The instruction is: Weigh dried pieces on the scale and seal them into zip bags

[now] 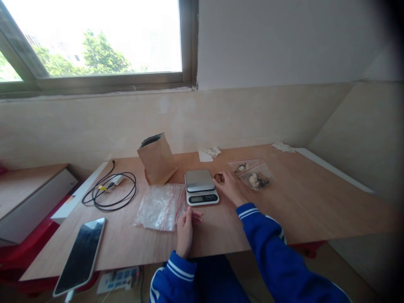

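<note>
My right hand reaches to the right side of a kitchen scale, its fingers and thumb closed around a small brown lumpy thing whose kind I cannot make out. The scale has a bare metal plate and a small display at its front. My left hand rests at the table edge in front of the scale, fingers loosely stretched out and holding nothing. Next to it lies a stack of clear zip bags with red seals. Right of my right hand, a zip bag holds pale and dark dried pieces; another filled bag lies behind it.
A brown paper pouch stands with its top open behind the zip bags. On the left are a coiled black cable and a phone plugged into a white cord. Crumpled tissue lies by the wall, below the window.
</note>
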Motion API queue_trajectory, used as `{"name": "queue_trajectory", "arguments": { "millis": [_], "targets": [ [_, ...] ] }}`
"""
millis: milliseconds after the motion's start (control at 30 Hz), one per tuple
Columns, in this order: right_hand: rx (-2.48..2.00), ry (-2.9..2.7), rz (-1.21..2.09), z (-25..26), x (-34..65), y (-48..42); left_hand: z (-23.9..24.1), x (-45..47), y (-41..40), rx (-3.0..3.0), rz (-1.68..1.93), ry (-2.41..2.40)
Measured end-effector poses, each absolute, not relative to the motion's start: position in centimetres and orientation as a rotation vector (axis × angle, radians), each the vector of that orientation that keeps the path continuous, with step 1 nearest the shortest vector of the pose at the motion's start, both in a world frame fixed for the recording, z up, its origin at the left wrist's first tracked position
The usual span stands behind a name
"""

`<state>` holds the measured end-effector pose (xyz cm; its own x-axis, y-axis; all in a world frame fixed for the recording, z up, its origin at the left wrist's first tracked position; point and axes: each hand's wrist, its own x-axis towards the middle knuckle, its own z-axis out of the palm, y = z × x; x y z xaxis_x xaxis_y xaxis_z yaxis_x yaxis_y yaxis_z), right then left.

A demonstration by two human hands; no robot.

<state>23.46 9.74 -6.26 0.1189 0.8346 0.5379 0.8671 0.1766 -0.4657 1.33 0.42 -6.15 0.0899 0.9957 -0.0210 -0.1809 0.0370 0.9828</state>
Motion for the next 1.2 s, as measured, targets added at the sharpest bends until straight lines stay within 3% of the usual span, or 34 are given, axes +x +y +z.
{"name": "queue_trajectory", "arguments": {
  "millis": [200, 567, 800, 1033, 1200],
  "targets": [
    [-1.517, -2.022, 0.025, -3.2, 17.6, 13.7, -6.1, 1.3, 0.2, 1.129, 1.181, 1.010],
    [-1.342, -2.138, 0.091, -5.1, 17.3, 12.6, -6.4, 1.3, 0.0, 1.166, 1.176, 1.050],
    [-1.295, -1.839, 0.282, -7.2, 20.4, 11.6, -2.4, -2.0, -0.9, 1.447, 1.560, 1.289],
    [-1.315, -1.824, 0.413, -9.1, 21.3, 12.4, -1.0, -8.9, 8.0, 1.684, 1.785, 1.804],
    [-1.316, -1.859, 0.390, -7.8, 20.4, 13.7, -3.6, -11.9, 15.0, 1.683, 1.655, 1.715]
  ]
}}
